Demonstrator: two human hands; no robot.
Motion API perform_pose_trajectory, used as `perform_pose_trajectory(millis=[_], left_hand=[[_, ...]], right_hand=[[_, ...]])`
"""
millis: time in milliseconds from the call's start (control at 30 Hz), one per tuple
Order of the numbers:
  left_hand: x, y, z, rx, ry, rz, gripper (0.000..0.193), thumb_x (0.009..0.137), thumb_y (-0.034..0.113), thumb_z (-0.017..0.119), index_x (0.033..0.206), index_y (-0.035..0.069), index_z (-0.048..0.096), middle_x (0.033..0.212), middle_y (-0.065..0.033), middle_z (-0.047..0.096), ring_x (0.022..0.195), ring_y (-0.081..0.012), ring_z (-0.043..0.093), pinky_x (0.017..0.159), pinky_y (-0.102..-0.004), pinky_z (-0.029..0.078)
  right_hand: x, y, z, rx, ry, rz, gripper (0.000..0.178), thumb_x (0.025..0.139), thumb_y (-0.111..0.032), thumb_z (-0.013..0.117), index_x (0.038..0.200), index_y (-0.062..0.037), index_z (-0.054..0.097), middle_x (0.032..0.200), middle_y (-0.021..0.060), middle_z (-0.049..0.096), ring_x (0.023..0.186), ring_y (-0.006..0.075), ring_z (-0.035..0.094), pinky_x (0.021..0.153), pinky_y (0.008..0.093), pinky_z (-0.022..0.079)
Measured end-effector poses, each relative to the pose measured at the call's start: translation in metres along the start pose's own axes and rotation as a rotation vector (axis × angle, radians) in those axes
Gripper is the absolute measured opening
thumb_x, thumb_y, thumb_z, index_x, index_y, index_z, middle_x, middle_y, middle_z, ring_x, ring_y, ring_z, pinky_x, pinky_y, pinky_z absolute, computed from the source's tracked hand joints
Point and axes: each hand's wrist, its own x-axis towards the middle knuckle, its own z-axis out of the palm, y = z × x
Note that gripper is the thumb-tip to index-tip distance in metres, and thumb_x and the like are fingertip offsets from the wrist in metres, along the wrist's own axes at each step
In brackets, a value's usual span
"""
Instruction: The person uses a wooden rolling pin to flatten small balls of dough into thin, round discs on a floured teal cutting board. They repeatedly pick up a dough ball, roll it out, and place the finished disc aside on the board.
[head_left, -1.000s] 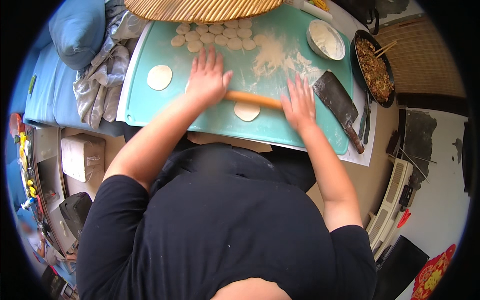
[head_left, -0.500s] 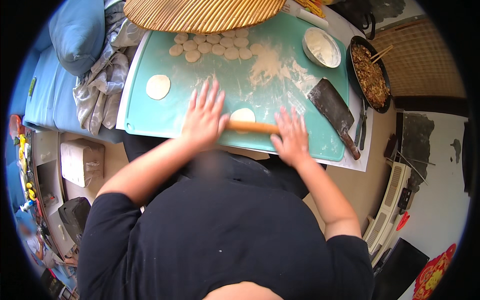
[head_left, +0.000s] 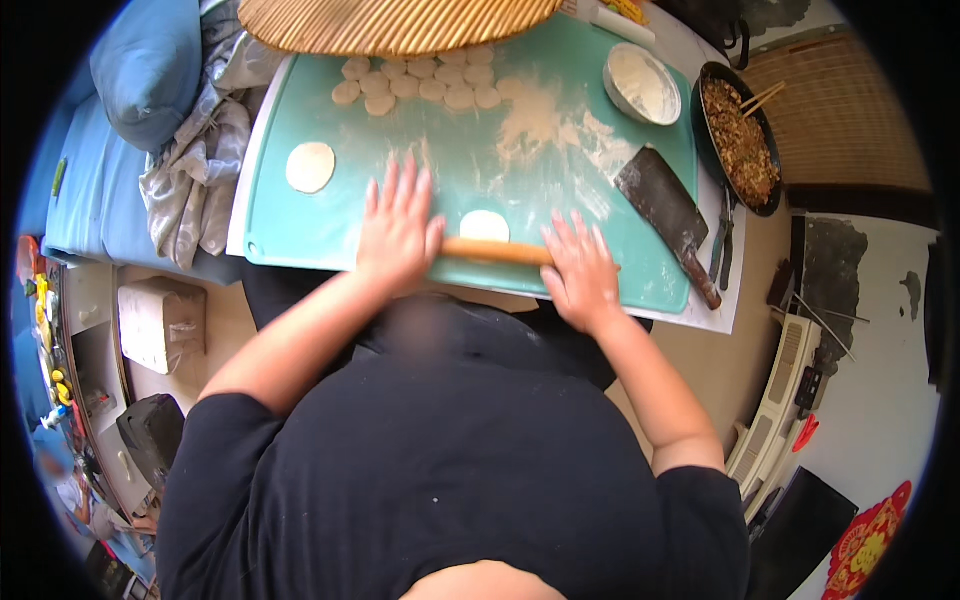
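A wooden rolling pin (head_left: 492, 251) lies across the near edge of the green mat (head_left: 290, 225), between my two hands. My left hand (head_left: 398, 228) rests palm down over its left end, fingers stretched away from me. Over the right end is my right hand (head_left: 582, 272), also flat with fingers extended; a bit of the pin's tip shows beyond it. A round dough wrapper (head_left: 485, 226) sits just behind the pin, its near edge hidden by it. Farther left lies a separate rolled wrapper (head_left: 311, 167). Several small flattened dough pieces (head_left: 433, 90) are grouped at the back.
A reed tray (head_left: 400, 25) overhangs the mat's far edge. Loose flour (head_left: 540, 135) covers the back right, near a metal bowl of flour (head_left: 640, 85). A cleaver (head_left: 665, 205) lies at right, beside a pan of chopped filling (head_left: 740, 140) with chopsticks. A blue sofa (head_left: 110, 210) stands left.
My left hand and the rolling pin have shifted slightly left and away from me. More of the wrapper's near part is covered by the pin. My right hand has barely moved.
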Motion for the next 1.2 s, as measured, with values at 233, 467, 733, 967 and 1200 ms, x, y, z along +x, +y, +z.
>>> perform_pose_trajectory(millis=[233,467,733,967,1200], left_hand=[[0.057,0.005,-0.003,-0.011,0.082,-0.092,0.065,0.092,0.042,0.041,0.141,0.001,0.029,0.151,-0.0203,0.018,0.14,-0.0375,0.012,0.112,-0.0511,0.012],[0.027,-0.006,0.003,-0.024,0.05,-0.027,0.064,0.09,0.041,0.045,0.139,0.001,0.034,0.15,-0.0203,0.019,0.14,-0.0379,0.014,0.111,-0.0528,0.012],[-0.007,0.013,-0.012,0.07,-0.043,0.104,0.064,0.09,0.04,0.045,0.14,0.001,0.033,0.151,-0.0202,0.018,0.14,-0.0381,0.013,0.111,-0.0523,0.011],[0.069,-0.01,0.002,-0.021,0.089,-0.137,0.064,0.092,0.042,0.041,0.14,0.001,0.032,0.151,-0.02,0.018,0.14,-0.0382,0.012,0.111,-0.0532,0.012],[-0.029,0.002,-0.006,0.038,-0.004,0.125,0.071,0.084,0.044,0.05,0.139,0.002,0.035,0.15,-0.0196,0.02,0.141,-0.0382,0.012,0.112,-0.052,0.01]], right_hand=[[0.031,0.045,0.021,-0.008,0.121,0.149,0.054,0.088,-0.033,0.049,0.136,-0.0093,0.042,0.148,0.0121,0.029,0.138,0.035,0.02,0.111,0.052,0.016],[0.012,0.012,-0.006,-0.021,0.023,0.006,0.053,0.091,-0.033,0.044,0.138,-0.0094,0.039,0.148,0.0111,0.029,0.138,0.0346,0.023,0.112,0.0498,0.013],[-0.024,0.011,0.017,-0.025,-0.001,0.062,0.059,0.085,-0.032,0.053,0.138,-0.0107,0.04,0.149,0.0101,0.029,0.139,0.0352,0.02,0.111,0.0539,0.015],[0.042,0.036,0.011,0.009,0.223,0.128,0.054,0.092,-0.035,0.043,0.139,-0.009,0.038,0.15,0.011,0.027,0.139,0.035,0.02,0.112,0.0494,0.013],[-0.036,-0.002,0.013,-0.064,-0.013,-0.002,0.058,0.088,-0.039,0.049,0.138,-0.0112,0.039,0.15,0.0087,0.026,0.138,0.0366,0.02,0.111,0.0528,0.014]])
